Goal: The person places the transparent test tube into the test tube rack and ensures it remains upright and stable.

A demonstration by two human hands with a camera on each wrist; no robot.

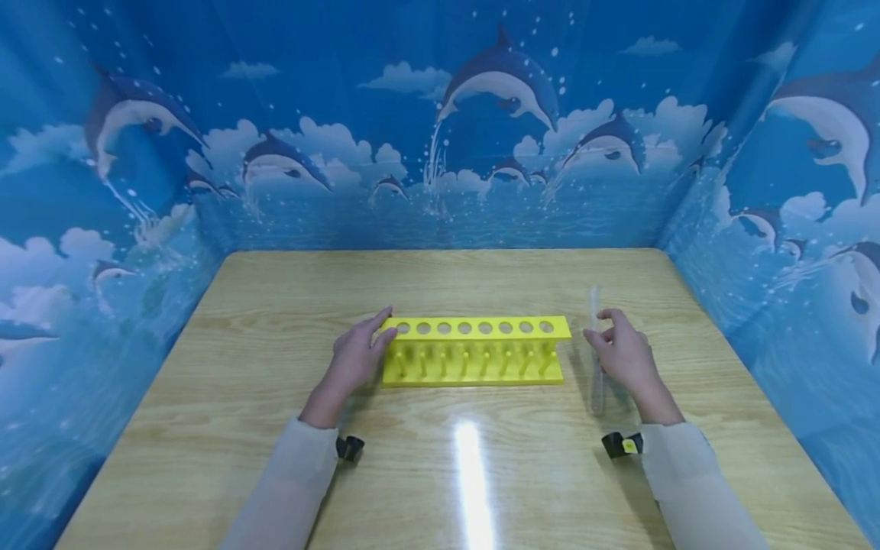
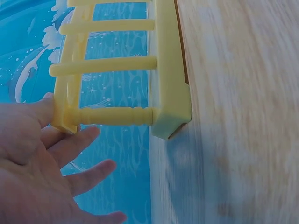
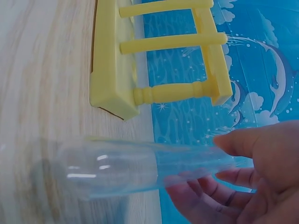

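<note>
A yellow test tube rack (image 1: 474, 374) stands upright on the table, its top plate (image 1: 474, 328) showing a row of round holes with no tubes in them. At the rack's left end my left hand (image 1: 357, 351) pinches the top plate's end between thumb and index finger. The left wrist view shows the other fingers (image 2: 96, 177) spread loose below it. To the right of the rack, my right hand (image 1: 624, 355) holds a clear glass test tube (image 1: 596, 393) between thumb and fingers. In the right wrist view the tube's rounded closed end (image 3: 77, 168) points down toward the table.
The light wood table (image 1: 275, 283) is bordered at the back and sides by a blue dolphin-print curtain (image 1: 344, 214). A bright light reflection (image 1: 473, 481) lies on the tabletop in front of the rack. Small black devices (image 1: 622, 444) sit at both wrists.
</note>
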